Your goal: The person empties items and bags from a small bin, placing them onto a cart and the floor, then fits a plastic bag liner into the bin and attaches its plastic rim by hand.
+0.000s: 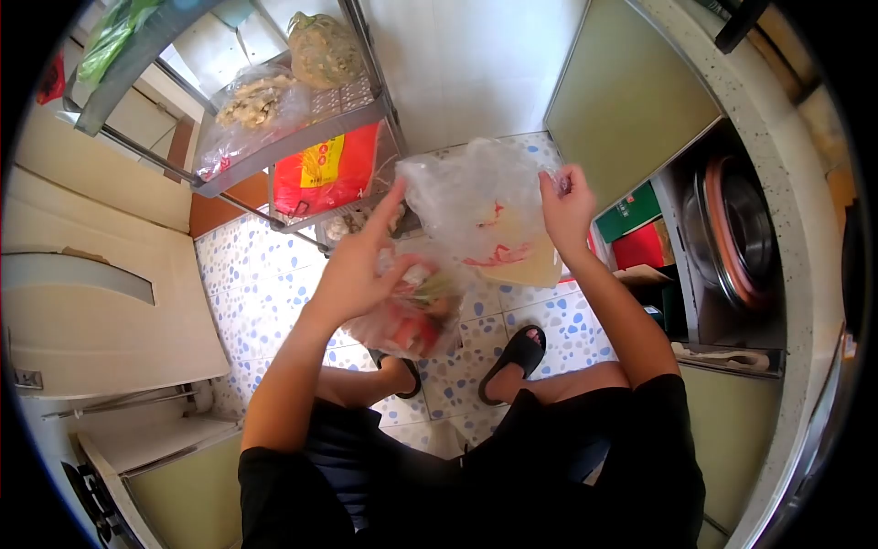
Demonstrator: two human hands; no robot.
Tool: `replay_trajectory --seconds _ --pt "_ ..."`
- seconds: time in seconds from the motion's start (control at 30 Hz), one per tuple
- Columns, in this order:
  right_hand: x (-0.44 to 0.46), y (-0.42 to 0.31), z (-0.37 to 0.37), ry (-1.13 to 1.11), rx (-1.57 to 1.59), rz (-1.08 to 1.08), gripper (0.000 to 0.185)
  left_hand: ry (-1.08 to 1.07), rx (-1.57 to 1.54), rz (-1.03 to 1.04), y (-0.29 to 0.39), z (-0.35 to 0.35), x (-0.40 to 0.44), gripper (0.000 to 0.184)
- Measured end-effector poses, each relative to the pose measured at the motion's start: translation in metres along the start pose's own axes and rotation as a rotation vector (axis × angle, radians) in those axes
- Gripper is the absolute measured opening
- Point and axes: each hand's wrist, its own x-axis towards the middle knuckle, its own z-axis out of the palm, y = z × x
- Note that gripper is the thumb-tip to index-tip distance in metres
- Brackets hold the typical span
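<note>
My right hand pinches the upper right edge of a clear plastic bag, with red marks and something pale yellow in its lower part. My left hand is by that bag's left side, index finger stretched out and thumb apart. Beneath the left palm hangs a second clear plastic bag with red and green contents, blurred by motion. Its grip seems to be in the curled left fingers, which are mostly hidden.
A metal shelf rack at the left carries a bag of ginger-like roots, another filled bag and a red package. On the right, an open cabinet holds stacked metal basins and boxes. My slippered feet stand on spotted tiles.
</note>
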Motion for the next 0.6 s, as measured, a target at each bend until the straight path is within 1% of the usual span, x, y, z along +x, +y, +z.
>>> replay_trajectory --seconds 0.1,0.17,0.2,0.27,0.3,0.33,0.4,0.43,0.47,0.57,0.6 --pt "-0.002 0.003 -0.001 0.012 0.031 -0.046 0.023 0.037 -0.108 0.065 0.000 -0.023 -0.007 0.082" --pt "-0.004 0.004 0.004 0.024 0.038 -0.186 0.022 0.005 -0.137 0.092 -0.004 -0.037 -0.011 0.074" --pt "-0.005 0.005 0.006 0.030 0.040 -0.255 0.022 0.063 -0.259 0.017 0.000 -0.038 -0.015 0.062" --pt "-0.009 0.023 0.016 -0.105 0.126 -0.104 0.020 0.087 -0.289 -0.025 0.003 -0.048 -0.018 0.059" --pt "-0.010 0.020 0.018 -0.172 0.171 -0.029 0.019 0.101 -0.303 -0.047 0.003 -0.052 -0.019 0.058" --pt "-0.011 0.017 0.018 -0.275 0.280 0.132 0.018 0.157 -0.314 -0.004 0.003 -0.052 -0.018 0.049" --pt "-0.014 0.003 0.015 -0.484 0.496 0.455 0.017 0.298 -0.373 -0.059 0.000 -0.050 -0.017 0.044" --pt "-0.017 -0.002 0.017 -0.518 0.501 0.492 0.017 0.370 -0.402 -0.086 -0.004 -0.049 -0.016 0.041" --pt "-0.020 -0.006 0.017 -0.549 0.505 0.529 0.018 0.456 -0.397 -0.071 -0.008 -0.048 -0.013 0.034" --pt "-0.022 -0.017 0.014 -0.669 0.518 0.583 0.021 0.686 -0.533 -0.138 -0.024 -0.050 -0.008 0.031" --pt "-0.022 -0.022 0.011 -0.714 0.522 0.591 0.023 0.692 -0.686 -0.143 -0.022 -0.051 -0.007 0.030"
